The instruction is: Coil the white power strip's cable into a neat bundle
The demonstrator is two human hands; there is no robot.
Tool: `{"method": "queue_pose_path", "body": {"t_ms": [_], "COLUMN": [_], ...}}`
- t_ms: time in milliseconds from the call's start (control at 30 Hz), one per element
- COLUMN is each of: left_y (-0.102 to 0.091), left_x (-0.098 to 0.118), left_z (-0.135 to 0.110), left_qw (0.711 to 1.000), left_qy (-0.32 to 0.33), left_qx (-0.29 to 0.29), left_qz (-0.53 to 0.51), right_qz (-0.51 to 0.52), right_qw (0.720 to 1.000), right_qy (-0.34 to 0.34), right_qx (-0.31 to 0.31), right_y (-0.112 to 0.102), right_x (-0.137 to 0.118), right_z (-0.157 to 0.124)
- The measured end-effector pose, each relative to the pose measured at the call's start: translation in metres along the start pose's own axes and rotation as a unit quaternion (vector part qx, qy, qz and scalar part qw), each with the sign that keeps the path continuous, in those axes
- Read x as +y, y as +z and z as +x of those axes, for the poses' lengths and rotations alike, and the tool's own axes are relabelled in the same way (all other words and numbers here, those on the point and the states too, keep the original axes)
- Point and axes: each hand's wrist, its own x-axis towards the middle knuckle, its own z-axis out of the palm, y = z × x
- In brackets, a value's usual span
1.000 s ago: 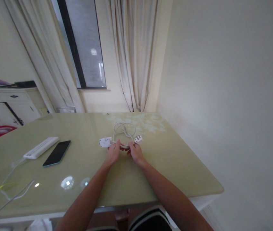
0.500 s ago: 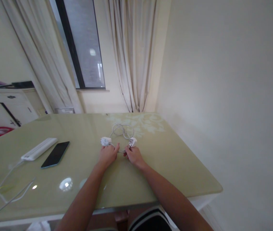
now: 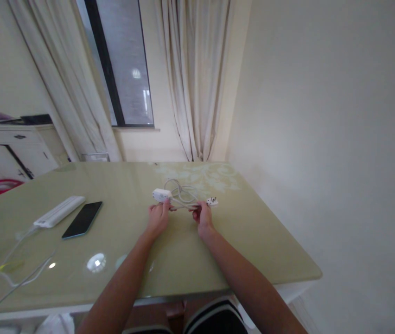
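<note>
A pale grey power cord (image 3: 184, 189) lies in loose loops on the table, with part of it stretched between my hands. At its left end is a white block-shaped socket or adapter (image 3: 162, 195); at its right end, a white plug (image 3: 212, 201) with its metal pins showing upward. My left hand (image 3: 159, 216) is closed on the cord just beside the white block, thumb against it. My right hand (image 3: 202, 215) pinches the cord close to the plug, which sticks out past the fingers on the right.
On the left of the glossy table (image 3: 253, 241) lie a white power strip (image 3: 59, 212) with a lead and a dark phone (image 3: 82, 220). A white cable (image 3: 23, 283) runs along the front left. A wall (image 3: 322, 139) borders the right side.
My hands have drawn apart, the right one moving rightward with the plug. The cord between them is longer and its loops have shifted. The plug now has its pins pointing up.
</note>
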Motion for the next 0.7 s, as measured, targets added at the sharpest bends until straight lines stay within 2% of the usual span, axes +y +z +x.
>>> {"method": "queue_pose_path", "body": {"t_ms": [100, 200, 300, 400, 533, 633, 700], "left_y": [-0.011, -0.019, -0.02, -0.016, -0.017, -0.024, -0.031], "left_x": [0.006, 0.01, 0.01, 0.005, -0.002, -0.004, -0.004], "left_z": [0.004, 0.006, 0.006, 0.002, -0.002, -0.003, -0.003], "left_qw": [0.997, 0.99, 0.988, 0.994, 0.996, 0.98, 0.967], "left_qy": [-0.074, -0.143, -0.151, -0.092, 0.08, 0.177, 0.223], "left_qx": [-0.019, -0.004, 0.033, 0.057, 0.016, 0.023, 0.039], "left_qz": [-0.016, -0.019, -0.016, -0.026, 0.018, 0.089, 0.118], "right_qz": [0.038, 0.05, 0.047, 0.048, 0.012, -0.113, -0.246], "right_qw": [0.999, 0.998, 0.998, 0.998, 1.0, 0.991, 0.961], "right_qy": [0.006, 0.007, -0.004, -0.01, -0.024, -0.067, -0.126], "right_qx": [-0.006, -0.022, -0.03, -0.026, 0.007, 0.018, 0.01], "right_y": [0.002, 0.005, 0.006, 0.006, 0.002, -0.005, -0.01], "right_x": [0.0, 0.002, 0.004, 0.004, -0.003, -0.011, -0.017], "right_z": [-0.002, -0.004, -0.006, -0.006, 0.0, 0.005, 0.007]}}
